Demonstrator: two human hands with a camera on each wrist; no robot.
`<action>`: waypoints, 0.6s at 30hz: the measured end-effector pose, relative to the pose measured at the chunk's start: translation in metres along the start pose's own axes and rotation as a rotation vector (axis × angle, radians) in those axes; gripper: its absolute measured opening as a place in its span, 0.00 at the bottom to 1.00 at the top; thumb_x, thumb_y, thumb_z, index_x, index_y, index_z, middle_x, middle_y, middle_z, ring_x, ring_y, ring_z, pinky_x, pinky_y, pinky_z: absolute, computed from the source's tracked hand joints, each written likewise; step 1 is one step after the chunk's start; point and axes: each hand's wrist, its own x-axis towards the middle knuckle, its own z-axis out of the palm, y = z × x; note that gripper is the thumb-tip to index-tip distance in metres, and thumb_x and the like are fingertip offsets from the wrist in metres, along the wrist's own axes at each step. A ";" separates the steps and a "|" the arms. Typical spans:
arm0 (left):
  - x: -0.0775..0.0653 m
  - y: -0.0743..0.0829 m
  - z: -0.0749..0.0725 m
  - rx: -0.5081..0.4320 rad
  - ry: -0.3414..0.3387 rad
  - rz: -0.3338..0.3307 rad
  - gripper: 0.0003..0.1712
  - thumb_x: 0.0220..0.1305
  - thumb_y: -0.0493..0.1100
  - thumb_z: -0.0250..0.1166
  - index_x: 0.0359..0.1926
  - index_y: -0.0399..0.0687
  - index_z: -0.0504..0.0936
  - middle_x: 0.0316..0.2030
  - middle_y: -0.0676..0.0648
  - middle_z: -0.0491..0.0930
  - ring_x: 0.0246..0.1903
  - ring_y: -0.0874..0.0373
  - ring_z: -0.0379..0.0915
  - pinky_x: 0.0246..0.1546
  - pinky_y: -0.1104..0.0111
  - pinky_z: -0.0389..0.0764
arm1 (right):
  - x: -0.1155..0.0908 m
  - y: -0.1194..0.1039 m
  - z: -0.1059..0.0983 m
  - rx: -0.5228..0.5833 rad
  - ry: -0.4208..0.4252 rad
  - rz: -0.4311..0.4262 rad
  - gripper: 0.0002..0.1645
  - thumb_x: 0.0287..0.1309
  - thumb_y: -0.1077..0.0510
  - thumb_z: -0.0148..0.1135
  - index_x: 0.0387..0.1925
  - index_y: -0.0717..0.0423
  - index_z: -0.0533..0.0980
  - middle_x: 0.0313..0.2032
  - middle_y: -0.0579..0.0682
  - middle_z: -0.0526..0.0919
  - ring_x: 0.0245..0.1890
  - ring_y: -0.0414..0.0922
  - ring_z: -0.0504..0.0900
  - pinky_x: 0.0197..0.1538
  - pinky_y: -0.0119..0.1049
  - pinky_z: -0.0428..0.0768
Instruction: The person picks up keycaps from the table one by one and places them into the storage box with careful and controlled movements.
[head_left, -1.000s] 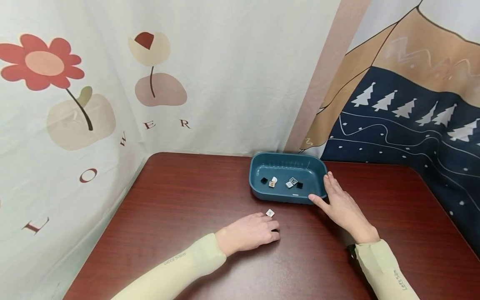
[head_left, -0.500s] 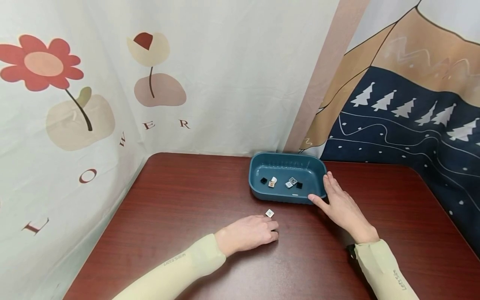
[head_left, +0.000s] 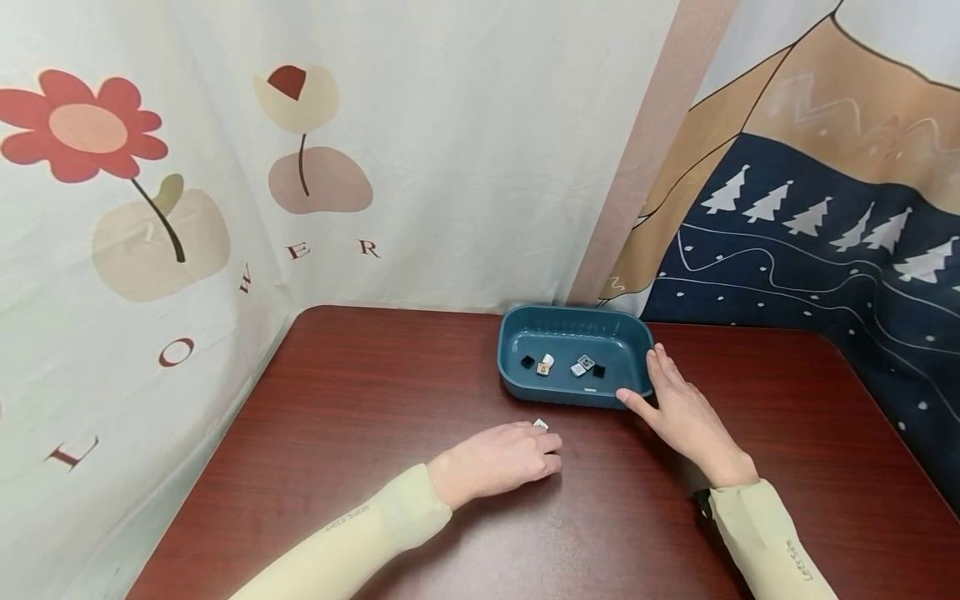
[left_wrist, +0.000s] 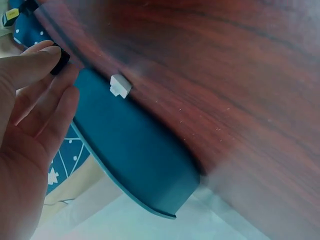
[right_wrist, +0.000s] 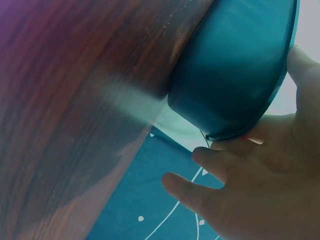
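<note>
My left hand [head_left: 497, 457] hovers low over the table, just in front of the basin. In the left wrist view its thumb and fingertips pinch a small black square piece [left_wrist: 60, 62], which the hand hides in the head view. Close by on the table lies a small white square piece [head_left: 541, 424], partly covered by the fingers; seen from the side, this white piece [left_wrist: 120, 86] has a stepped edge. My right hand [head_left: 686, 414] rests at the right end of the blue-green basin [head_left: 504, 382], thumb at the near rim, the other fingers extended along the end.
Inside the basin lie several small square pieces: a black one [head_left: 528, 362], a beige one [head_left: 543, 369], and white, grey and black ones. The basin stands at the back edge of the reddish-brown table [head_left: 390, 375], against a printed curtain [head_left: 465, 167].
My left hand has shifted slightly forward, so its fingers now cover part of the white piece. The right hand and the basin stay in place.
</note>
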 end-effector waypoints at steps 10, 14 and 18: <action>0.005 -0.012 -0.011 -0.077 0.080 -0.047 0.13 0.68 0.34 0.67 0.46 0.57 0.87 0.44 0.57 0.80 0.40 0.62 0.74 0.50 0.73 0.75 | 0.000 -0.001 0.000 0.008 -0.008 0.010 0.64 0.69 0.24 0.50 0.80 0.69 0.43 0.81 0.67 0.38 0.78 0.70 0.47 0.70 0.73 0.52; 0.009 -0.020 -0.015 -0.126 0.152 -0.069 0.14 0.67 0.31 0.67 0.47 0.55 0.87 0.46 0.57 0.82 0.44 0.63 0.77 0.54 0.73 0.75 | 0.000 -0.001 0.000 0.009 -0.007 0.011 0.64 0.69 0.25 0.50 0.80 0.69 0.43 0.81 0.66 0.38 0.78 0.70 0.48 0.70 0.73 0.52; 0.012 -0.028 -0.019 -0.156 0.190 -0.095 0.15 0.67 0.32 0.69 0.51 0.53 0.88 0.48 0.55 0.83 0.49 0.63 0.78 0.57 0.73 0.75 | 0.000 -0.001 0.000 0.004 -0.004 0.006 0.64 0.70 0.25 0.50 0.80 0.69 0.43 0.81 0.67 0.39 0.77 0.70 0.48 0.70 0.73 0.53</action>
